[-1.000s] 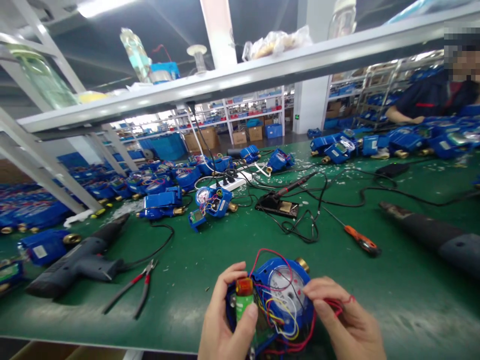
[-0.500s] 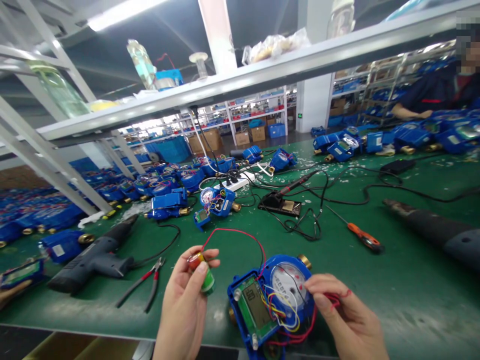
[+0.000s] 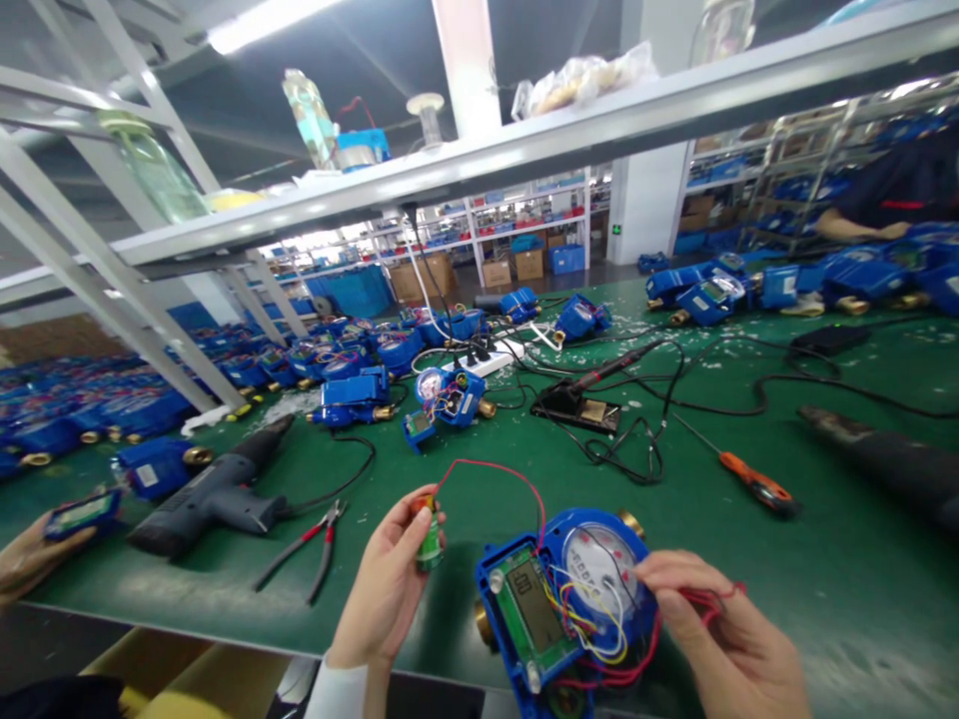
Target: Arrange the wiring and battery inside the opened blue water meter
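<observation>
Lifted left, our left hand pinches the battery; right hand grips probably red wires — tugging could snap the meter lead.

A: We see a blue meter housing at lower centre with a white dial and a green circuit board. Loose wires on it are red, yellow and blue.

B: Agreed. We read the battery at lower centre-left as green with an orange-red cap, on a red lead. Table mat is green. At right of centre, the screwdriver handle is orange and black. Lower left, pliers have red-and-black grips.
</observation>
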`<state>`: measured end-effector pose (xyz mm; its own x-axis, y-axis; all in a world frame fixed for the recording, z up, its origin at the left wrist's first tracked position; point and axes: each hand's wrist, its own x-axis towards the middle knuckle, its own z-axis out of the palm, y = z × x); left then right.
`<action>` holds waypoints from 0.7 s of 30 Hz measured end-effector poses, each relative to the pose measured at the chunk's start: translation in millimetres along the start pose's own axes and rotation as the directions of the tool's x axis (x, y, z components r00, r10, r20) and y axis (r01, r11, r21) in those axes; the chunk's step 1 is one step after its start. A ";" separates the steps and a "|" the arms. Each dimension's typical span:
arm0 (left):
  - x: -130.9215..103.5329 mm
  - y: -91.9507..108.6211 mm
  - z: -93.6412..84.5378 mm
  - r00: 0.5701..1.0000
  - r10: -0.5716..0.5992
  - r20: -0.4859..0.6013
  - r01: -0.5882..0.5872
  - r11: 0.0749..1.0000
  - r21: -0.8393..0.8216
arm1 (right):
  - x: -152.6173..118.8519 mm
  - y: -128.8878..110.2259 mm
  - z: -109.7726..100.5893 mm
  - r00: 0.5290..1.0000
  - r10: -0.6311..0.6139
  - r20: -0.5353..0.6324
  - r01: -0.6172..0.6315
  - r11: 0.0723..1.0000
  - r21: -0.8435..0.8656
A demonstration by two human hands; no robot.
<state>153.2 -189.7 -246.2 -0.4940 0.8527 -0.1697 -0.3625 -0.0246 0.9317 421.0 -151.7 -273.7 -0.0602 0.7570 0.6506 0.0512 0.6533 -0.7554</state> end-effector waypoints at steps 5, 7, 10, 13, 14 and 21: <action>11.3 -10.3 2.8 0.997 -0.014 0.073 0.012 1.000 0.029 | -0.7 0.9 -1.5 1.000 -0.018 -0.019 0.018 1.000 -0.018; 16.8 -14.5 6.1 0.995 -0.017 0.096 0.013 0.999 0.051 | -1.3 1.4 -2.2 1.000 -0.017 -0.024 0.016 1.000 -0.022; 26.0 -20.6 10.8 0.992 -0.007 0.130 -0.006 0.995 0.102 | -2.9 2.6 -3.3 1.000 0.004 -0.016 -0.004 1.000 -0.020; 36.5 -26.1 14.3 0.987 0.016 0.159 -0.045 0.982 0.184 | -5.2 4.6 -3.5 0.998 0.049 -0.025 -0.049 0.999 0.008; 40.1 -27.6 15.2 0.986 0.023 0.168 -0.059 0.974 0.216 | -6.0 5.6 -3.3 0.996 0.079 -0.033 -0.078 0.996 0.039; 59.2 -33.3 19.2 0.970 0.098 0.222 -0.190 0.875 0.445 | -4.8 12.9 -3.9 0.967 0.254 -0.034 -0.244 0.952 0.187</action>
<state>151.1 -128.3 -281.1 -0.3391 0.9408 -0.0021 0.1290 0.0487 0.9904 425.8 -146.8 -286.3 -0.0116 0.8981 0.4396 -0.1225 0.4351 -0.8920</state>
